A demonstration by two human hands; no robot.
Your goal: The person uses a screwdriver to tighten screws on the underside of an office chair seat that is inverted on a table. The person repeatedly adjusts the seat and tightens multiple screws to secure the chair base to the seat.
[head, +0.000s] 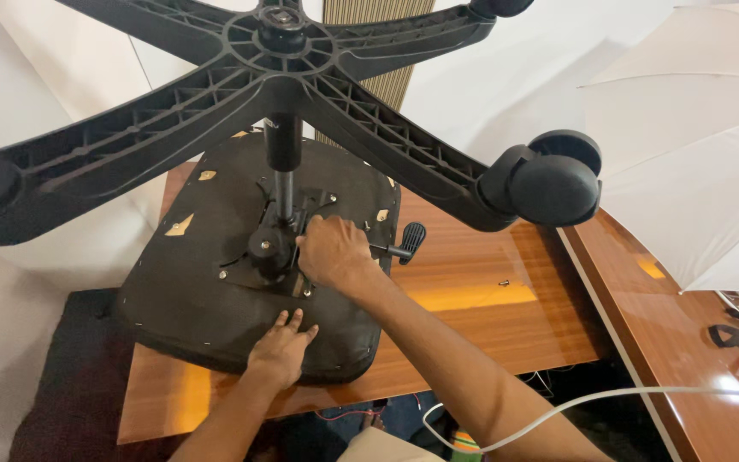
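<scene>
Right hand is curled over the metal mechanism plate on the underside of an upturned office chair seat, its fingers clenched around something at the plate's near edge, though what exactly lies under the palm is hidden. Left hand lies flat and released, fingers spread, pressing on the black underside of the seat near its front edge, just below the right hand. The seat rests upside down on a glossy wooden counter, covering most of its left part. From the plate a gas-lift column rises straight up toward the camera and carries the black five-armed base, whose ribbed arms fan out across the top of the view; one arm ends in a black caster wheel hanging over the counter's right side. A black adjustment lever with a paddle-shaped end sticks out of the plate to the right, just beside the right hand. A small dark screw lies alone on the bare wood, well apart from the seat. A white cable curves across the lower right, and a white photo umbrella stands beyond a second wooden surface at the right edge. No containers are in view.
</scene>
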